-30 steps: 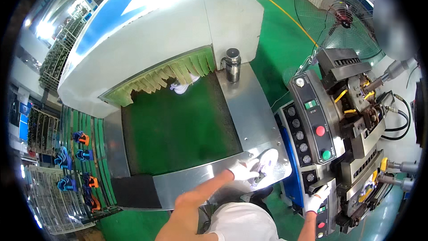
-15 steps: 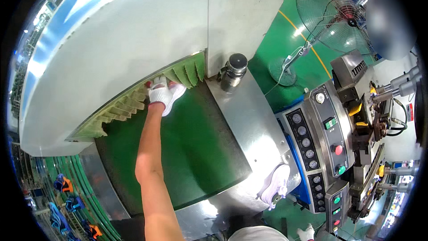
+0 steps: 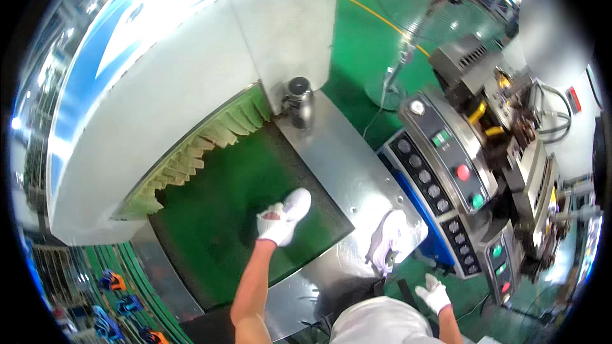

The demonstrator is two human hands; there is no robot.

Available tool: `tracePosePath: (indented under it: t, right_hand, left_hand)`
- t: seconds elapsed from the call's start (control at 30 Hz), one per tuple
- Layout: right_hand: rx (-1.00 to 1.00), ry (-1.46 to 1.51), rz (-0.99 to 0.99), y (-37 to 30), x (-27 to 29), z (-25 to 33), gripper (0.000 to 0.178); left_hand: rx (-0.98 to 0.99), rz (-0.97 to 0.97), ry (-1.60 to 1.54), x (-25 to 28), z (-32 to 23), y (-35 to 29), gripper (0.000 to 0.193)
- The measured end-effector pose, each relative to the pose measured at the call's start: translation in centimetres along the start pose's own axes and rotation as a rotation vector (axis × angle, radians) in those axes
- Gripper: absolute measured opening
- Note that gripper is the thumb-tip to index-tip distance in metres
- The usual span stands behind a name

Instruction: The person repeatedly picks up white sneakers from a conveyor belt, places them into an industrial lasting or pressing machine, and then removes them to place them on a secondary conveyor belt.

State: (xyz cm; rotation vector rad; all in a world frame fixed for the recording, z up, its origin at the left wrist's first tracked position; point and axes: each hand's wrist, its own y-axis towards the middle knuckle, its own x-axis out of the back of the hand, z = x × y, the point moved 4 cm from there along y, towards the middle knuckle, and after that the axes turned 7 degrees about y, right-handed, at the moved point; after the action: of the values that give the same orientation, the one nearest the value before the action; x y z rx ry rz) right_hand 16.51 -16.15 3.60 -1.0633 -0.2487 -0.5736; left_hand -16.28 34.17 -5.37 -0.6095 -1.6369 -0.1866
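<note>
My left hand (image 3: 270, 225), in a white knit glove, grips a pale white-lavender shoe (image 3: 297, 209) over the dark green belt (image 3: 217, 216). The fingers are closed on the shoe's side; whether its sole touches the belt I cannot tell. Another pale lavender shoe (image 3: 390, 237) rests on the metal ledge (image 3: 347, 165) to the right of the belt. Down at the lower right hangs my right hand (image 3: 435, 294), also gloved, holding nothing, with its fingers apart. It is nearest to the machine's control panels.
Green fabric flaps (image 3: 207, 146) curtain the opening of a big white machine housing (image 3: 191, 70). A steel flask (image 3: 298, 103) stands on the ledge beside it. Rightward are a control panel (image 3: 446, 143) with gauges and buttons, and a floor fan (image 3: 405, 51). Coloured items hang low left.
My left hand has drawn back from the flaps, bringing the shoe nearer and to the right. My right hand has come further into view. The whole view has shifted and turned.
</note>
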Motion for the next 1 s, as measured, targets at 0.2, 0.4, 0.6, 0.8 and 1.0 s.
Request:
tracePosePath:
  t: [0.2, 0.4, 0.6, 0.8, 1.0]
  right_hand:
    - [0.338, 0.306, 0.219, -0.3, -1.9, 11.3, 0.072]
    - [0.394, 0.420, 0.602, 3.2, -3.1, 11.6, 0.061]
    - [0.388, 1.370, 1.328, 0.1, 1.9, 15.8, 0.079]
    - [0.672, 1.241, 0.716, -0.3, 17.3, 15.1, 0.094]
    - [0.759, 1.516, 0.926, -1.9, 27.9, 16.3, 0.108]
  left_hand:
    - [0.080, 0.216, -0.684, -1.0, -10.7, -10.6, 0.038]
    - [-0.154, 0.325, -1.362, 10.0, -26.2, -15.5, 0.046]
    - [-0.823, 0.044, -0.481, 15.1, -33.8, -8.5, 0.054]
    - [-0.504, 0.176, -1.079, 19.1, -43.7, -5.5, 0.063]
    - [-0.490, 0.041, -0.948, 21.0, -51.3, -2.2, 0.054]
